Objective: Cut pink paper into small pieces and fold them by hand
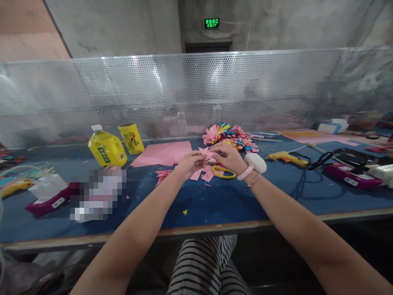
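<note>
A small piece of pink paper (204, 152) with pointed edges is pinched between both hands above the table. My left hand (192, 163) grips it from the left with closed fingers. My right hand (227, 156) holds its right side, fingers bent over it; a fluffy white band sits on that wrist. Just under the right hand lie scissors with yellow handles (225, 172), their blades partly hidden. Cut pink paper pieces (208, 173) rest below the hands, and folded pink pieces (162, 176) lie left of them. Behind is a stack of pink sheets (164, 153).
Paper-strip flowers (215, 133) are heaped behind my right hand. A yellow bottle (107, 147) and a yellow can (132, 139) stand at left. A yellow glue gun (287, 157) and purple power strip (353, 176) lie right. A perforated metal screen (138, 90) borders the back.
</note>
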`<move>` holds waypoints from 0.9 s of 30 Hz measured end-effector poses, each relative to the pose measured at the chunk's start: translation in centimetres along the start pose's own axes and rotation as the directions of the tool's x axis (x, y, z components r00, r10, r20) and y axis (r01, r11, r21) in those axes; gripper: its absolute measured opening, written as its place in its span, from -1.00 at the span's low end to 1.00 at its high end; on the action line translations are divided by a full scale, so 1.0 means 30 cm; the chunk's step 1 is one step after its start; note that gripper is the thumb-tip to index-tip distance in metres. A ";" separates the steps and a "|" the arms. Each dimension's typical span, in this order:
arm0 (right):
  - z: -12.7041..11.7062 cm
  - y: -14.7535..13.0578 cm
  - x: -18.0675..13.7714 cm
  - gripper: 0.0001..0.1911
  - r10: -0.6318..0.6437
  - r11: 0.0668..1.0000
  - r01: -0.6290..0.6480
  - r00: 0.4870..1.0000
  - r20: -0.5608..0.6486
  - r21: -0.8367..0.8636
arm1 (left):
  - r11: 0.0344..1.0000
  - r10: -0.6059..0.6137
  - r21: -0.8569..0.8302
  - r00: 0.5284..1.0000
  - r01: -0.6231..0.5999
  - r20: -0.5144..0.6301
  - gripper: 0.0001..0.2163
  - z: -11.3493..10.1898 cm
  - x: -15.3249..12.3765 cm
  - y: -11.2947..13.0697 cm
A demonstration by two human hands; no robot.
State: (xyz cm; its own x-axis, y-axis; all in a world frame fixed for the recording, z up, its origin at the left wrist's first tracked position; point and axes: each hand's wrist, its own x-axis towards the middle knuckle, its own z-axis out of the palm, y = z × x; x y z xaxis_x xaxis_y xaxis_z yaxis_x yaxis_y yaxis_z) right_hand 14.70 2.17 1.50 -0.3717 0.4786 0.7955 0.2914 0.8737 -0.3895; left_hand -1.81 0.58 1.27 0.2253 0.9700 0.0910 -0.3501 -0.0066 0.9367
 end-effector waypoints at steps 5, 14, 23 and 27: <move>-0.011 0.000 -0.001 -0.92 0.008 1.000 -0.009 0.999 -0.048 -0.014 | 0.998 -0.018 0.053 0.999 0.016 0.035 -0.89 0.007 -0.007 -0.005; 0.008 -0.007 -0.002 -0.88 0.311 0.925 -0.287 0.948 -0.067 0.249 | 0.993 0.030 0.109 0.998 -0.036 0.059 -0.87 0.028 -0.015 -0.010; 0.024 -0.026 -0.003 -0.84 0.295 0.954 -0.282 0.942 -0.162 0.099 | 0.980 0.031 0.195 0.998 -0.042 0.057 -0.87 0.052 -0.024 -0.019; 0.032 -0.021 -0.005 -0.85 0.227 0.972 -0.236 0.954 -0.193 -0.021 | 0.987 0.029 0.157 0.999 -0.035 0.043 -0.86 0.055 -0.026 -0.024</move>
State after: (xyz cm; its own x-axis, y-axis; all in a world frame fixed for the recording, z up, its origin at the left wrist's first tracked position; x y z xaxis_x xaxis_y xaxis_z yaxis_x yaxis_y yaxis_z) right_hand 13.71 1.64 1.18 -0.1182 0.6386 0.7604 0.3892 0.7343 -0.5562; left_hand -0.22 -0.56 1.10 0.2538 0.9582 0.1321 -0.2110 -0.0784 0.9743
